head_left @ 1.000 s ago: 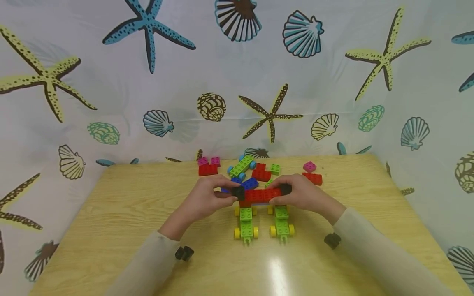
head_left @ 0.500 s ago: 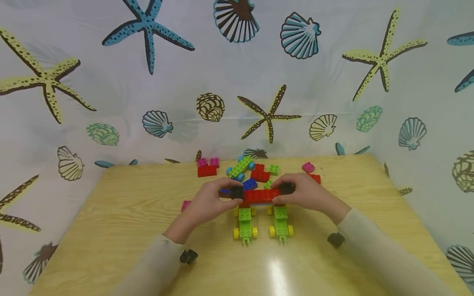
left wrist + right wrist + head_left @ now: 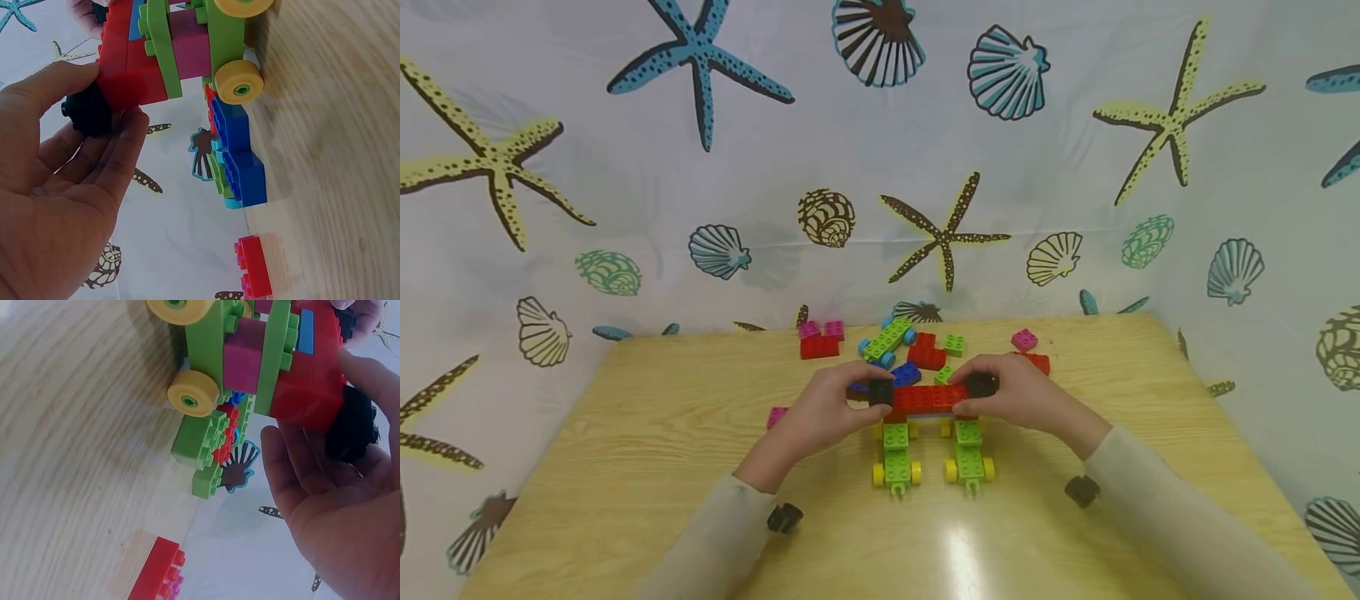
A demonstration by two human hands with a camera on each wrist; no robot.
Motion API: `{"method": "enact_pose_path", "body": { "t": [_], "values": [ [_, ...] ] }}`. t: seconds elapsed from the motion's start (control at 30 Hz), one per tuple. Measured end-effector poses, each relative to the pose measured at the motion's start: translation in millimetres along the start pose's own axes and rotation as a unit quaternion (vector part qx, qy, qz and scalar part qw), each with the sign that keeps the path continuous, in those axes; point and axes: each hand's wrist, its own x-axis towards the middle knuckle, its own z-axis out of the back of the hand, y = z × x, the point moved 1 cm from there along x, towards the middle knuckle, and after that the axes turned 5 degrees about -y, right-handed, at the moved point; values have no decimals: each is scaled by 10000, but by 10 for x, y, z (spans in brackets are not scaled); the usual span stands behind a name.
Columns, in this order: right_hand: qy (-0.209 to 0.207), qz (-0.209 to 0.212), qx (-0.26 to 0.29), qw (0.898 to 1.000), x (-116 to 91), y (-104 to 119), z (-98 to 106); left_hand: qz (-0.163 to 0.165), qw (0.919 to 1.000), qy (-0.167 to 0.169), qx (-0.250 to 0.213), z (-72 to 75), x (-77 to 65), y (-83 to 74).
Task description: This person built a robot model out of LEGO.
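Note:
A toy built of plastic building bricks stands on the table, with a row of red bricks (image 3: 928, 399) across the top of two light-green wheeled bases (image 3: 897, 467). Pink bricks (image 3: 189, 44) and yellow wheels (image 3: 239, 82) show lower down. My left hand (image 3: 829, 408) holds a black block (image 3: 90, 112) at the red row's left end, thumb tip against the red brick. At the opposite end my right hand (image 3: 1018, 396) grips another black block (image 3: 351, 425), its thumb also against the red brick. How firmly the black blocks join the red row is hidden.
Behind the toy lie blue bricks (image 3: 240, 150), a green base with blue wheels (image 3: 887, 342), red bricks (image 3: 927, 353) and small green bricks (image 3: 955, 344). Red (image 3: 818, 347) and pink bricks (image 3: 1024, 339) lie farther out. A patterned cloth (image 3: 760, 167) hangs behind the table (image 3: 647, 433).
My left hand has shifted slightly right and closer round the black block, uncovering a pink brick behind the hand. My right hand has barely moved. The toy stays in place.

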Motion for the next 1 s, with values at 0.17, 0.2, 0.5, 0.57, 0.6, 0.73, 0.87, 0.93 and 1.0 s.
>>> {"method": "enact_pose_path", "body": {
  "t": [0.17,0.2,0.5,0.57,0.6,0.73,0.87,0.93,1.0],
  "values": [
    [-55,126,282,9995,-49,-38,69,10,10000,-15,-25,42,-33,-1],
    [-65,176,305,9994,-58,-42,92,-2,10000,-30,-34,50,-38,6],
    [-147,206,400,9989,-99,-69,210,160,9997,-10,-189,41,-52,71],
    [-154,199,408,9988,-105,-70,208,199,9996,-1,-207,33,-53,80],
    [-160,190,425,9988,-109,-67,205,207,9995,0,-221,29,-52,83],
    [-202,176,462,9986,-122,-51,196,240,9993,20,-298,18,-49,93],
    [-218,203,450,9985,-120,-45,186,256,9989,47,-384,15,-52,99],
    [-218,224,460,9985,-118,-47,182,250,9989,52,-392,17,-55,102],
    [-216,241,467,9984,-116,-49,179,241,9989,49,-395,20,-57,102]
  ]
}}
